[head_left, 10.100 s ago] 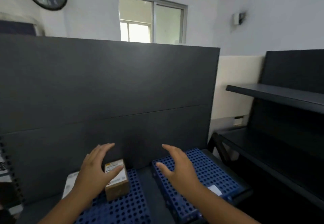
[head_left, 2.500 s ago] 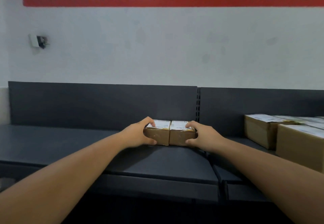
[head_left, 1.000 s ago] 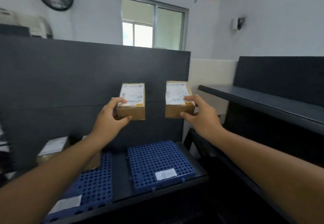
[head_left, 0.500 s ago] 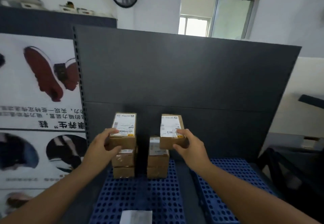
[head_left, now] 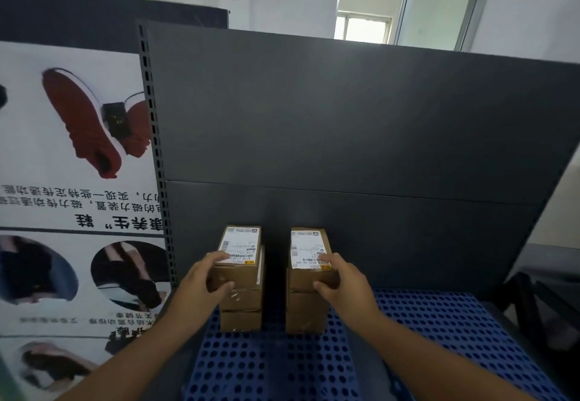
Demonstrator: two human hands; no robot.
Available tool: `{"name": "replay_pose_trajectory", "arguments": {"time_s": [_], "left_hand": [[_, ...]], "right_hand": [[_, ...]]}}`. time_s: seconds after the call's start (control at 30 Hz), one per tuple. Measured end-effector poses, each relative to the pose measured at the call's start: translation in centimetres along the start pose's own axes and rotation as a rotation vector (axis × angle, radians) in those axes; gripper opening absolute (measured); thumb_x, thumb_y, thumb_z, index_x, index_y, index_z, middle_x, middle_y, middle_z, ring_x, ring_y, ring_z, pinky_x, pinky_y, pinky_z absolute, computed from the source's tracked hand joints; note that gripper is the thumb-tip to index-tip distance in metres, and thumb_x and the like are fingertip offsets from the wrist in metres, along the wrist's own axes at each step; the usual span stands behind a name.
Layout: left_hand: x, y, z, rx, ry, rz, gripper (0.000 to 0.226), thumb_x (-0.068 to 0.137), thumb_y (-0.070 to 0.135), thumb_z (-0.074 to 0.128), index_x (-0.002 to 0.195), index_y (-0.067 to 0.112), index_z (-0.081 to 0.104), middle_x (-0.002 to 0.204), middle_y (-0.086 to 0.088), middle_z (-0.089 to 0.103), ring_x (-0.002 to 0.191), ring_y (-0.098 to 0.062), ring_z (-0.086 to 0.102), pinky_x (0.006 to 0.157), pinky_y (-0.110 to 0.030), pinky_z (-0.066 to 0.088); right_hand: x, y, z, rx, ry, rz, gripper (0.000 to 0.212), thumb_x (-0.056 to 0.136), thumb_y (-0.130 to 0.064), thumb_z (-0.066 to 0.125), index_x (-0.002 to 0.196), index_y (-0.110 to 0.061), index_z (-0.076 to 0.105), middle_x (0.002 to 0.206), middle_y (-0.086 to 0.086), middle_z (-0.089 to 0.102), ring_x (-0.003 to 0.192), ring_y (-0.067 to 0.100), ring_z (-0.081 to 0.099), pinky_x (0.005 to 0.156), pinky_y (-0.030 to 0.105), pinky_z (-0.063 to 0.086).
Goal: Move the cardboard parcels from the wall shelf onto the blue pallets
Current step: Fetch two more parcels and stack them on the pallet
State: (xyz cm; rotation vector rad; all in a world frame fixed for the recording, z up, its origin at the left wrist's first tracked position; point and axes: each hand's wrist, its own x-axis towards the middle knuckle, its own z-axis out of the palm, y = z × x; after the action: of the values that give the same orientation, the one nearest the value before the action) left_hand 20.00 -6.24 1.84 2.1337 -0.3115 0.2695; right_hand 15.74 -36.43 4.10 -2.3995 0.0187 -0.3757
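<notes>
Cardboard parcels: two stacks of small brown boxes, matte, square-edged, side by side with a narrow gap, standing on the left blue pallet (head_left: 270, 366).
Left top parcel (head_left: 240, 254): white printed label with barcode, resting on its stack.
Right top parcel (head_left: 310, 256): same label, on its stack.
Left hand (head_left: 201, 284): fingers clasp the left top parcel's near corner.
Right hand (head_left: 345, 281): fingers grip the right top parcel's near edge.
Right blue pallet (head_left: 455, 338): perforated plastic grid.
Back panel (head_left: 345, 118): smooth dark grey sheet.

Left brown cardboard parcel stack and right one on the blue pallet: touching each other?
Apart. The head view shows a dark gap between the left parcel stack and the right parcel stack, top to base.
</notes>
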Motion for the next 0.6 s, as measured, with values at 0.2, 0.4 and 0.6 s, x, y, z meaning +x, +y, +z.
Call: {"name": "replay_pose_trajectory", "arguments": {"time_s": [0.2, 0.4, 0.6], "left_hand": [[-0.2, 0.1, 0.7, -0.017, 0.001, 0.003, 0.058, 0.083, 0.023, 0.076, 0.127, 0.048, 0.047, 0.132, 0.005, 0.052, 0.114, -0.009, 0.051, 0.089, -0.025, 0.044], [0.0, 0.7, 0.4, -0.028, 0.006, -0.007, 0.077, 0.080, 0.024, 0.079, 0.139, 0.051, 0.038, 0.143, 0.003, 0.045, 0.126, -0.015, 0.046, 0.102, -0.036, 0.044], [-0.5, 1.2, 0.0, 0.018, 0.022, 0.006, 0.081, 0.077, 0.036, 0.081, 0.142, 0.051, 0.035, 0.150, 0.004, 0.037, 0.131, -0.012, 0.038, 0.106, -0.038, 0.040]], "right_hand": [[-0.2, 0.4, 0.1, 0.031, -0.025, -0.023, 0.057, 0.086, -0.031, 0.069, 0.131, -0.048, 0.040, 0.124, -0.002, 0.054, 0.107, 0.009, 0.053, 0.089, 0.025, 0.050], [-0.3, 0.1, -0.7, -0.012, -0.035, -0.018, 0.068, 0.086, -0.035, 0.068, 0.142, -0.045, 0.031, 0.131, -0.002, 0.050, 0.112, 0.011, 0.051, 0.091, 0.022, 0.046], [-0.6, 0.0, -2.1, -0.003, -0.019, -0.037, 0.067, 0.085, -0.041, 0.068, 0.140, -0.049, 0.030, 0.137, -0.004, 0.046, 0.113, 0.010, 0.051, 0.090, 0.024, 0.046]]}}
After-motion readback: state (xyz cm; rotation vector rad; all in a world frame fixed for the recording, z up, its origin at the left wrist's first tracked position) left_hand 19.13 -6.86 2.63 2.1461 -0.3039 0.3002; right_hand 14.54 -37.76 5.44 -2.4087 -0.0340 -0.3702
